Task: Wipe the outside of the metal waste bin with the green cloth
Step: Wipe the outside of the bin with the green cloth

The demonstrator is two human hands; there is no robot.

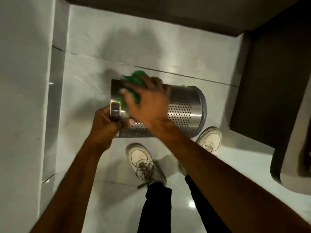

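Observation:
The metal waste bin (185,106) is held sideways above the floor, its perforated steel side facing up and its dark-rimmed end pointing right. My left hand (105,126) grips the bin's left rim. My right hand (148,101) lies flat on top of the bin and presses the green cloth (134,79) against the steel near the left end. Most of the cloth is hidden under my fingers, and the picture is blurred around that hand.
A glossy pale tiled floor (117,47) lies below. A white wall or cabinet (25,81) runs down the left. Dark furniture (277,73) stands at the right, with a rounded beige edge (294,165) nearer. My two white shoes (143,158) stand just under the bin.

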